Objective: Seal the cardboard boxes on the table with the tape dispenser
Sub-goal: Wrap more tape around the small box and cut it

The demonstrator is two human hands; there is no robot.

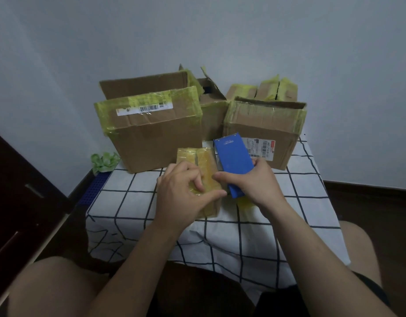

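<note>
A small cardboard box (pixel 203 161) wrapped in yellow tape lies in the middle of the table (pixel 128 202). My left hand (pixel 183 193) rests on its near end, fingers pinched on the tape surface. My right hand (pixel 250 181) grips a blue tape dispenser (pixel 234 159), which stands tilted right beside the small box. A bit of yellow tape (pixel 245 203) shows under the right hand. Behind stand a large box (pixel 151 131) at left with raised flaps and a shipping label, and another box (pixel 263 129) at right, open at the top.
More cardboard boxes (pixel 211 104) with yellow tape sit at the back near the white wall. A crumpled green wad (pixel 104 161) lies at the table's left edge. A blue grid crate (pixel 94 188) and dark furniture (pixel 26 191) stand at left. My knees are below the checked tablecloth.
</note>
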